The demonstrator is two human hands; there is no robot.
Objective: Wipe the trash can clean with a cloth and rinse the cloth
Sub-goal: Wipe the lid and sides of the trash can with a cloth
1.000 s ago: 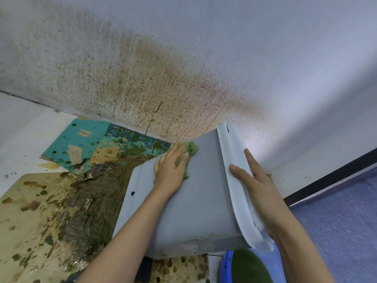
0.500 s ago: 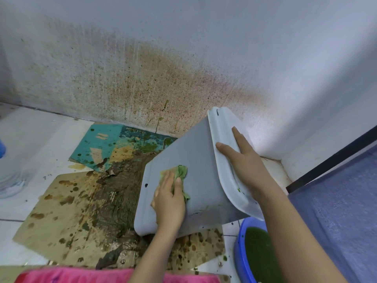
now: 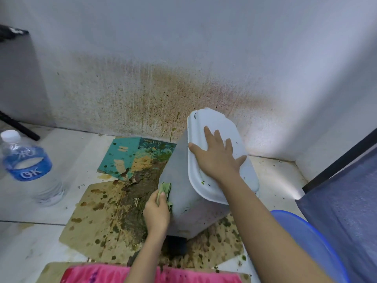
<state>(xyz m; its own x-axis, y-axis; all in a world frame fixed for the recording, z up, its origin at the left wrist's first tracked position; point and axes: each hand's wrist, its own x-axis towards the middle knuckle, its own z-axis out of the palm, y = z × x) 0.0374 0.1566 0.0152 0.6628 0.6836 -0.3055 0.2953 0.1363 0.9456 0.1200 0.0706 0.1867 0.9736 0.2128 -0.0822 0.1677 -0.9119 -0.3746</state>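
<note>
Grey plastic trash can is standing tilted on stained cardboard on the floor, near the spattered wall. Left hand is pressing a green cloth on its left side, the grip closed around the cloth. Right hand is lying flat on the white lid, grip open. A water bottle is standing far left. A blue basin is sitting at the right, its inside hidden by the arm.

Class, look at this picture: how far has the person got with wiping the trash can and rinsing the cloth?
Done: the upper side of the grey plastic trash can looks spotless. In hand: the left hand holds a crumpled green cloth against its lower side; the right hand steadies the white lid. Left: specks on the lid, and rinsing the cloth, perhaps in the blue plastic basin nearby.
</note>
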